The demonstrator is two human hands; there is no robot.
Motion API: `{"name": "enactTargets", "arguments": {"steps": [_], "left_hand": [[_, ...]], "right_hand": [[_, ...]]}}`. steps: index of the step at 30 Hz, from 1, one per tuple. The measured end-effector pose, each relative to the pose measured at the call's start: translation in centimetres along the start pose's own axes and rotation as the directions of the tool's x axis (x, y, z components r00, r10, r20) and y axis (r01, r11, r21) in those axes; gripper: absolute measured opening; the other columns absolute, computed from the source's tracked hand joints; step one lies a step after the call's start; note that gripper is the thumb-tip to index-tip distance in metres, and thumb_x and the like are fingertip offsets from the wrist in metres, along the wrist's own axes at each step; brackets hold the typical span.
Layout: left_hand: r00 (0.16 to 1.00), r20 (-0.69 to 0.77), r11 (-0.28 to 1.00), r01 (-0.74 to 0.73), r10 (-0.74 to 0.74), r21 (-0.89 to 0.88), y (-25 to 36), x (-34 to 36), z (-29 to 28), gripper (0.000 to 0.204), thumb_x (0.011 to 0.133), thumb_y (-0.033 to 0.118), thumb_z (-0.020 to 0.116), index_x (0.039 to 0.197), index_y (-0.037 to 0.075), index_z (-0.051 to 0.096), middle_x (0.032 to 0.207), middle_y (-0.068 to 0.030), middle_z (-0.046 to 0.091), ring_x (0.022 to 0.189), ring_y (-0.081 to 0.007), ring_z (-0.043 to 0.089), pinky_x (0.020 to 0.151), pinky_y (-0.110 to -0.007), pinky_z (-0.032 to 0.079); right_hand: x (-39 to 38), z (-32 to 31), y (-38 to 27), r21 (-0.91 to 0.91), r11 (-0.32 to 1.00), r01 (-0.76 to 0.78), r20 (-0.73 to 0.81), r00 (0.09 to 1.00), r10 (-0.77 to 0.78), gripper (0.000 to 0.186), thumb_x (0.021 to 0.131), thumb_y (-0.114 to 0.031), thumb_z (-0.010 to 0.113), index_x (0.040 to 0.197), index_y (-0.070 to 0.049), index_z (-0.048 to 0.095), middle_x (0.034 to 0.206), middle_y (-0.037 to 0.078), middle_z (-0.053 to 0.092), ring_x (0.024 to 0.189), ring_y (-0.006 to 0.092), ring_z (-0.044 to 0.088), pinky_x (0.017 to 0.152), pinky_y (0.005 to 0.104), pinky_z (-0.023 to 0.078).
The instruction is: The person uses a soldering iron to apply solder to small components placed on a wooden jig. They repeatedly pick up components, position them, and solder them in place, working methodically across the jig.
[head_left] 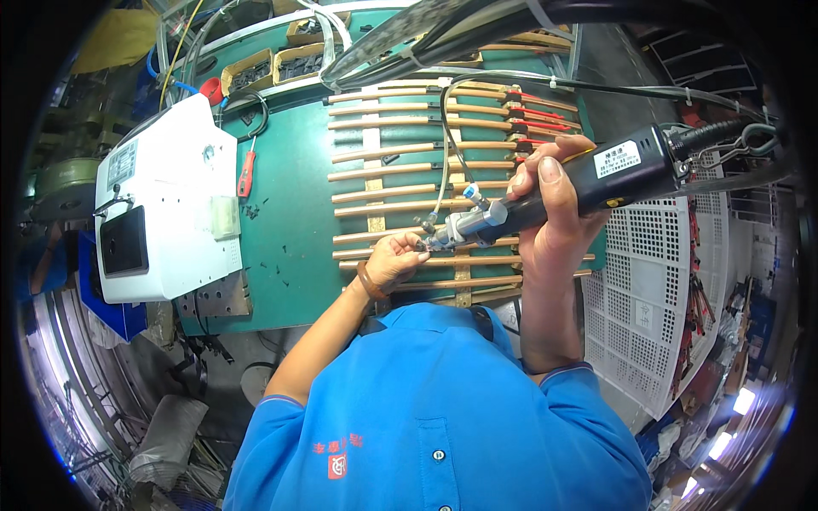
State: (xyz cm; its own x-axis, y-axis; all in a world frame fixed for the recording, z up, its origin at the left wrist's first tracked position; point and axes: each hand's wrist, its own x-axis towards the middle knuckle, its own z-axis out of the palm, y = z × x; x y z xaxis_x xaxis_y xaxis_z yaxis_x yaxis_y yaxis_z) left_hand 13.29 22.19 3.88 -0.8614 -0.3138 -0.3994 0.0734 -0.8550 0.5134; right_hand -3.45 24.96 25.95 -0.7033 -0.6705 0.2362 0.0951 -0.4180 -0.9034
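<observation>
My right hand (555,192) is wrapped round the black body of a power screwdriver (612,177), which is tilted with its metal nose down to the left. Thin hoses and a blue-topped fitting join that nose. At the nose's tip, my left hand (395,260) has its thumb and fingers pinched together. Whatever sits between those fingertips is too small and too covered to name. Beneath both hands lie several copper-coloured rods (388,203) in a row, resting across pale wooden strips (375,223). Black fittings and red pieces (541,119) sit at the rods' right ends.
On the green bench (290,204) stands a white machine (170,204) at left, beside a red-handled screwdriver (246,175) and scattered small screws. Boxes of black parts (298,65) line the back. A cable bundle (409,55) arches overhead. White perforated crates (635,294) stand right.
</observation>
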Motion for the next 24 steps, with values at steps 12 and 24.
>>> {"name": "enactTargets", "arguments": {"steps": [12, 24], "left_hand": [[0.998, 0.03, 0.998, -0.057, 0.057, 0.004, 0.6, 0.8, -0.9, 0.013, 0.081, 0.002, 0.067, 0.089, 0.006, 0.058, 0.085, 0.0012, 0.062, 0.062, -0.0016, 0.05, 0.05, -0.015, 0.039], [0.984, -0.062, 0.937, -0.139, 0.167, 0.32, 0.7, 1.5, -1.2, 0.013, 0.078, -0.001, 0.066, 0.088, 0.003, 0.06, 0.089, -0.0014, 0.064, 0.072, -0.0024, 0.055, 0.066, -0.016, 0.047]], "right_hand": [[0.0, -0.2, 0.5, -0.03, 0.999, 0.035, 0.011, 0.999, -0.034, 0.028, 0.081, 0.005, 0.059, 0.108, 0.0, 0.05, 0.077, 0.008, 0.057, 0.061, 0.013, 0.056, 0.059, 0.0261, 0.049], [-0.2, -0.3, 0.2, -0.02, 1.0, 0.025, 0.022, 0.999, -0.024, 0.026, 0.081, 0.004, 0.058, 0.105, 0.001, 0.05, 0.078, 0.008, 0.056, 0.061, 0.0132, 0.055, 0.059, 0.0263, 0.049]]}}
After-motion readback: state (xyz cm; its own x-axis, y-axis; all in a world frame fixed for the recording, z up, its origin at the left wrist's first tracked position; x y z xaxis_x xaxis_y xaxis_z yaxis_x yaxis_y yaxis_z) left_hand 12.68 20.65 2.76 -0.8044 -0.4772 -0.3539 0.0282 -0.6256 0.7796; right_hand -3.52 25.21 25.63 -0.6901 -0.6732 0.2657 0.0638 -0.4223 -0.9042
